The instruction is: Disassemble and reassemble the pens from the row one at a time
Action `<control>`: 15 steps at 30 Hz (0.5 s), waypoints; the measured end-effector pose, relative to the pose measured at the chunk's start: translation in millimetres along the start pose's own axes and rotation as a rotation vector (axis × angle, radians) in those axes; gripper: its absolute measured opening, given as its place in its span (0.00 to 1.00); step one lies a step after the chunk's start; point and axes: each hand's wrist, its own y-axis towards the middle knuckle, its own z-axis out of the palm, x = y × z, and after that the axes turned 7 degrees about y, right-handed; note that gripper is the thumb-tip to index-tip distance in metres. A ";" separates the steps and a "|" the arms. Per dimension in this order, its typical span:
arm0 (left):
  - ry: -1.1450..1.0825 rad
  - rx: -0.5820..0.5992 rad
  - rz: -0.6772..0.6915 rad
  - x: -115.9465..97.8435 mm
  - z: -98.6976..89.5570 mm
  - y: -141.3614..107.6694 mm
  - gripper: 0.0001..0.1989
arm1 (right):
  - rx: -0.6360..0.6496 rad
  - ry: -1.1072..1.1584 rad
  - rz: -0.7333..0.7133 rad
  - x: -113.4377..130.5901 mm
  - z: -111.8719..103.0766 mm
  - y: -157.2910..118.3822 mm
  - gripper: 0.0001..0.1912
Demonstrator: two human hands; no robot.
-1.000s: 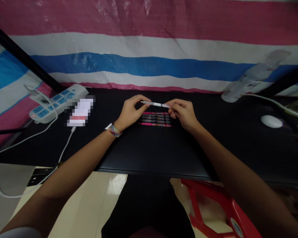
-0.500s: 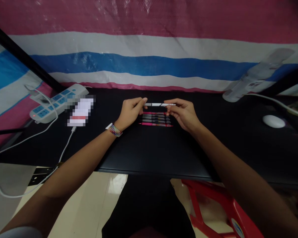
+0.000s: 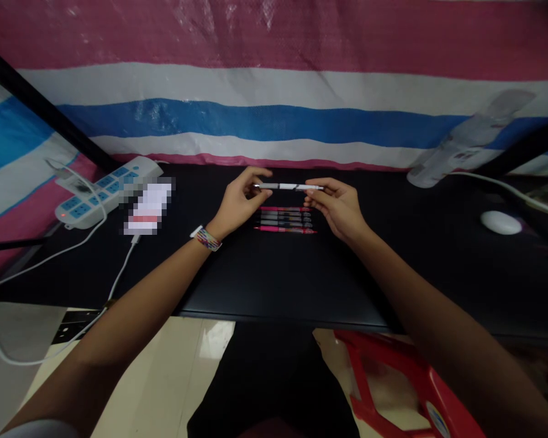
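Observation:
A white pen (image 3: 287,187) is held level above the black table (image 3: 274,280). My left hand (image 3: 237,204) pinches its left end and my right hand (image 3: 337,207) pinches its right end. Just below the pen, a row of several pink and dark pens (image 3: 285,219) lies side by side on the table between my two hands. A striped band sits on my left wrist (image 3: 204,238).
A white power strip (image 3: 105,188) with cables lies at the back left, beside a blurred white item (image 3: 147,205). A clear bottle (image 3: 466,146) lies at the back right, and a white mouse (image 3: 500,222) sits near it. A red stool (image 3: 393,383) stands below the table edge.
The pen was tilted a second ago and is now level. Both hands have risen slightly and shifted their grip toward the pen's ends.

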 end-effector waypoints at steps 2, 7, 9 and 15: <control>-0.007 0.021 -0.016 0.9 -0.5 0.5 0.14 | 0.004 0.004 -0.005 0.1 -0.7 0.3 0.12; -0.050 0.047 -0.026 -2.5 -0.6 0.1 0.14 | 0.012 -0.011 -0.027 1.2 -2.3 1.4 0.10; 0.004 0.042 -0.017 -4.1 -1.0 0.0 0.11 | 0.026 0.007 -0.014 2.2 -2.2 1.3 0.10; 0.114 -0.002 -0.041 -5.0 -2.4 1.1 0.31 | 0.043 0.082 0.048 5.2 0.1 -0.6 0.06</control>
